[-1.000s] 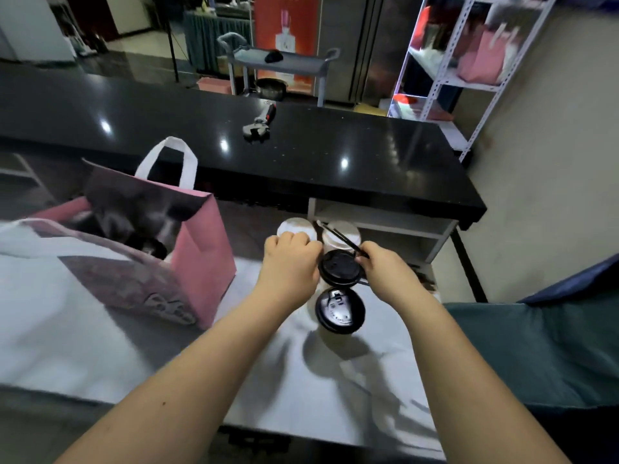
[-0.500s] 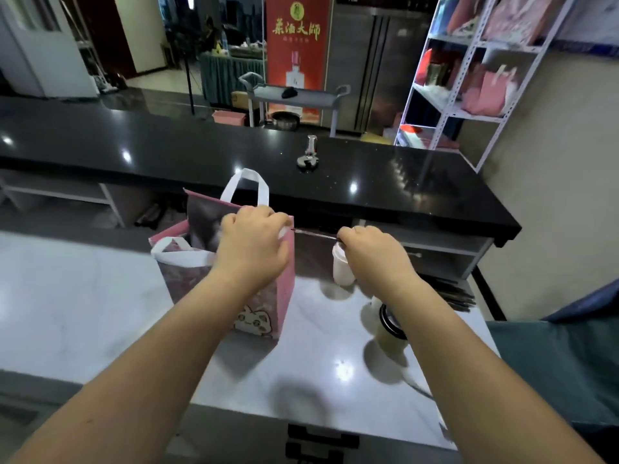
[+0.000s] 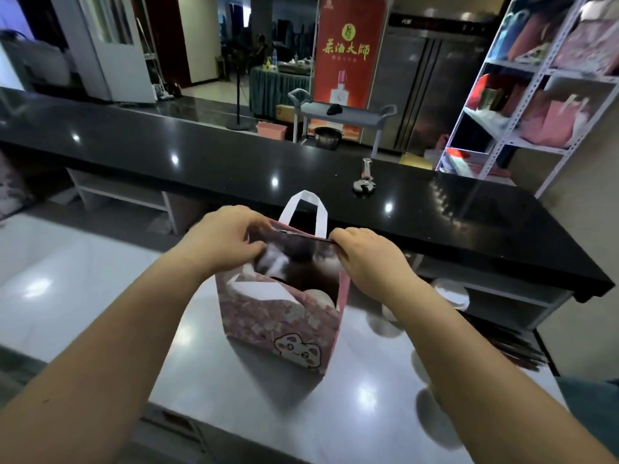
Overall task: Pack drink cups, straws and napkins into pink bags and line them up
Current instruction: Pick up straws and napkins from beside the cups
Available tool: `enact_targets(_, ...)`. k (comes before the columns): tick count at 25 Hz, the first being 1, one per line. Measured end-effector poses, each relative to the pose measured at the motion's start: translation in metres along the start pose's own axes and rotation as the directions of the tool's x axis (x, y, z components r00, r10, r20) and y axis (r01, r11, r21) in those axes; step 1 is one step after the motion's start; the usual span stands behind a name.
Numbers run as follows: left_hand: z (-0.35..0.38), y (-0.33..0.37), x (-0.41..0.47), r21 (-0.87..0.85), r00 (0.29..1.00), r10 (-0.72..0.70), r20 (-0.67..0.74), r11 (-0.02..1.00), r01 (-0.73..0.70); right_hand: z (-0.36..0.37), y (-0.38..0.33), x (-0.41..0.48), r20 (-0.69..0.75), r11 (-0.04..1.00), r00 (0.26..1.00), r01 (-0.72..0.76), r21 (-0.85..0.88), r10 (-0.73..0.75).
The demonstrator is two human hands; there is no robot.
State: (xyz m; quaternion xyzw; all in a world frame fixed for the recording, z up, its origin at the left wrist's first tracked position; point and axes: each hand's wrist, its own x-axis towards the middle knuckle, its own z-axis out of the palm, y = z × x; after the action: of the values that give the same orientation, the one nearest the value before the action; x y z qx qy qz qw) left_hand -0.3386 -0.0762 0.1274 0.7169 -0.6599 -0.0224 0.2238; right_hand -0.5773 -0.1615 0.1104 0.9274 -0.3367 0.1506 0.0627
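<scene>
Centre frame, a pink cat-print carrier bag (image 3: 281, 316) with white loop handles (image 3: 303, 195) stands upright on the glossy white surface (image 3: 83, 289). The left hand (image 3: 224, 242) pinches its left rim and the right hand (image 3: 365, 259) its right. Light and soft-walled, it would likely buckle easily; the rim or handles look the safest hold.

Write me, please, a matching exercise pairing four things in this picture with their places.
Things:
1. bag
2. wrench
3. banner
4. left hand

Places:
A. on the black counter
B. on the white table
C. gripping the bag's left rim
D. behind the grey cart

Pairs: 1-B, 2-A, 3-D, 4-C.
</scene>
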Motion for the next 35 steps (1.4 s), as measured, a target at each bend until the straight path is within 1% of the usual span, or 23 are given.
enact_targets(2, 0.006, -0.026, 0.015, -0.044, 0.996, 0.034, 0.084, 0.999, -0.031, 0.004, -0.015, 0.021, -0.032, 0.978, 0.995, -0.085, 0.189, 0.092)
enact_targets(3, 0.011, -0.036, 0.023, -0.051, 0.992, 0.048, 0.116, 0.998, -0.042, 0.007, -0.022, 0.030, -0.047, 0.940, 0.989, -0.121, 0.320, 0.143)
enact_targets(5, 0.021, -0.058, 0.040, -0.043, 0.974, 0.091, 0.205, 0.996, -0.084, 0.017, -0.041, 0.051, -0.053, 0.818, 0.974, -0.155, 0.553, 0.221)
enact_targets(7, 0.030, -0.074, 0.053, -0.069, 0.939, 0.164, 0.301, 0.986, -0.150, 0.032, -0.059, 0.067, -0.025, 0.720, 0.976, -0.144, 0.679, 0.218)
enact_targets(9, 0.035, -0.085, 0.061, -0.166, 0.906, 0.268, 0.327, 0.960, -0.224, 0.048, -0.068, 0.078, 0.067, 0.629, 0.974, -0.192, 0.753, 0.217)
enact_targets(10, 0.038, -0.089, 0.063, -0.207, 0.894, 0.309, 0.325, 0.946, -0.251, 0.055, -0.067, 0.081, 0.121, 0.614, 0.966, -0.239, 0.752, 0.228)
enact_targets(11, 0.040, -0.093, 0.064, -0.237, 0.886, 0.322, 0.334, 0.938, -0.251, 0.060, -0.062, 0.081, 0.165, 0.635, 0.954, -0.290, 0.716, 0.250)
enact_targets(12, 0.042, -0.097, 0.063, -0.265, 0.882, 0.315, 0.352, 0.937, -0.229, 0.065, -0.055, 0.079, 0.205, 0.687, 0.938, -0.345, 0.639, 0.280)
enact_targets(13, 0.043, -0.101, 0.064, -0.291, 0.878, 0.309, 0.366, 0.934, -0.208, 0.070, -0.048, 0.076, 0.244, 0.746, 0.914, -0.406, 0.528, 0.324)
enact_targets(15, 0.043, -0.106, 0.065, -0.330, 0.876, 0.312, 0.367, 0.924, -0.191, 0.078, -0.039, 0.069, 0.328, 0.841, 0.849, -0.496, 0.219, 0.415)
enact_targets(17, 0.042, -0.106, 0.064, -0.307, 0.886, 0.318, 0.338, 0.927, -0.216, 0.086, -0.038, 0.072, 0.399, 0.864, 0.785, -0.502, -0.040, 0.474)
enact_targets(18, 0.042, -0.104, 0.064, -0.253, 0.898, 0.330, 0.290, 0.932, -0.260, 0.087, -0.040, 0.076, 0.428, 0.869, 0.767, -0.483, -0.105, 0.478)
enact_targets(19, 0.042, -0.100, 0.064, -0.165, 0.910, 0.347, 0.226, 0.935, -0.315, 0.085, -0.043, 0.081, 0.444, 0.876, 0.764, -0.468, -0.118, 0.468)
enact_targets(21, 0.041, -0.087, 0.062, 0.045, 0.912, 0.391, 0.126, 0.916, -0.399, 0.078, -0.045, 0.087, 0.460, 0.857, 0.752, -0.514, -0.038, 0.472)
enact_targets(22, 0.041, -0.079, 0.061, 0.122, 0.908, 0.407, 0.101, 0.901, -0.417, 0.073, -0.046, 0.085, 0.443, 0.859, 0.773, -0.511, 0.012, 0.454)
enact_targets(23, 0.041, -0.071, 0.060, 0.171, 0.903, 0.421, 0.082, 0.887, -0.429, 0.067, -0.048, 0.081, 0.428, 0.870, 0.798, -0.490, 0.050, 0.424)
enact_targets(24, 0.042, -0.063, 0.059, 0.194, 0.898, 0.434, 0.065, 0.878, -0.438, 0.059, -0.050, 0.076, 0.437, 0.856, 0.797, -0.506, 0.104, 0.418)
enact_targets(26, 0.043, -0.045, 0.059, 0.178, 0.891, 0.453, 0.037, 0.874, -0.452, 0.037, -0.051, 0.063, 0.497, 0.812, 0.774, -0.544, 0.209, 0.391)
enact_targets(28, 0.043, -0.026, 0.060, 0.121, 0.884, 0.468, 0.005, 0.877, -0.465, 0.014, -0.050, 0.052, 0.501, 0.769, 0.768, -0.578, 0.272, 0.400)
enact_targets(30, 0.047, 0.001, 0.057, 0.076, 0.862, 0.506, -0.008, 0.860, -0.504, -0.008, -0.044, 0.032, 0.415, 0.754, 0.782, -0.596, 0.277, 0.465)
enact_targets(32, 0.055, 0.035, 0.052, 0.055, 0.829, 0.559, 0.005, 0.828, -0.558, -0.022, -0.036, 0.004, 0.284, 0.763, 0.782, -0.614, 0.201, 0.554)
enact_targets(35, 0.070, 0.093, 0.041, 0.019, 0.784, 0.620, 0.036, 0.784, -0.621, -0.034, -0.019, -0.048, 0.153, 0.717, 0.718, -0.693, 0.071, 0.679)
